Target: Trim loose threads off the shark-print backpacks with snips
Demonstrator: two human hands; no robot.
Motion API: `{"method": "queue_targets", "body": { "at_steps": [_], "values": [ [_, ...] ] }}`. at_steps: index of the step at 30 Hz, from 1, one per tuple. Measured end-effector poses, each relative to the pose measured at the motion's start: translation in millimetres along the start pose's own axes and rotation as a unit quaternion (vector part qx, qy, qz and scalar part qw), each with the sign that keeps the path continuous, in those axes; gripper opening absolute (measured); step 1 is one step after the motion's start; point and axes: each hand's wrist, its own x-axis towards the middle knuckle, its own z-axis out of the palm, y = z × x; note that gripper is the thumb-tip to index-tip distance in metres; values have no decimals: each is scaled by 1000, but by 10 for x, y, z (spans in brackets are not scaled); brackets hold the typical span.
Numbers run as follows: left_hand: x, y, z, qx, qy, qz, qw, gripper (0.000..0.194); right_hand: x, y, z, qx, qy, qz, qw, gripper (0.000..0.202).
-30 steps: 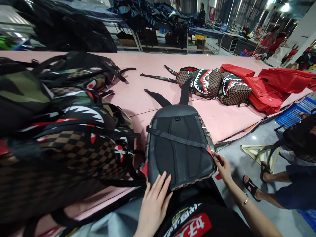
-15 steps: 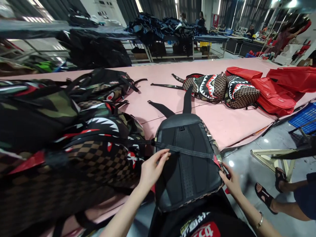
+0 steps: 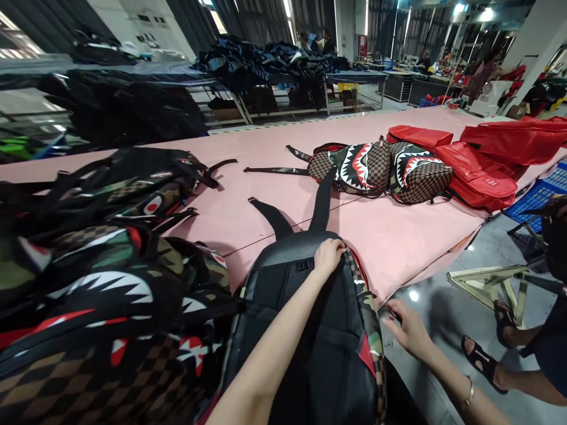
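Note:
A black-backed backpack (image 3: pixel 301 319) lies back side up in front of me, its two black straps stretching away over the pink table (image 3: pixel 354 230). My left hand (image 3: pixel 328 257) reaches across its back panel and pinches the top right edge, beside a red-lined seam. Right of the bag's camouflage and checkered side, my right hand (image 3: pixel 405 327) is off the bag with bent fingers around a small dark object that is too small to make out. A bracelet circles the right wrist.
Shark-mouth backpacks (image 3: pixel 101 295) crowd the left. Beyond are two checkered shark bags (image 3: pixel 365 168) and red bags (image 3: pixel 478 171). A blue crate (image 3: pixel 531 198), a pale metal frame (image 3: pixel 491 283) and a person's sandalled feet (image 3: pixel 485 360) are at right.
My left hand has moved from the middle of the back panel up to the top right edge. My right hand has come away from the bag's side. The bag appears closer and further left.

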Motion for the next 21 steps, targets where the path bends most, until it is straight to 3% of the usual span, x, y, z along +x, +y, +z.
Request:
{"method": "queue_targets", "body": {
  "at_steps": [4, 10, 14, 21],
  "values": [
    [47, -16, 89, 10, 2, -14, 1000, 15, 694, 24, 39, -37, 39, -26, 998, 24],
    [28, -33, 137, 2, 22, -51, 998, 17, 1485, -179, 193, -163, 25, -14, 986, 21],
    [31, -32, 127, -9, 23, -51, 998, 16, 1679, -306, 183, -192, 12, -12, 981, 20],
    [23, -31, 132, -31, 37, -39, 998, 15, 1765, -377, 168, -239, -8, -15, 971, 21]
  ]
}}
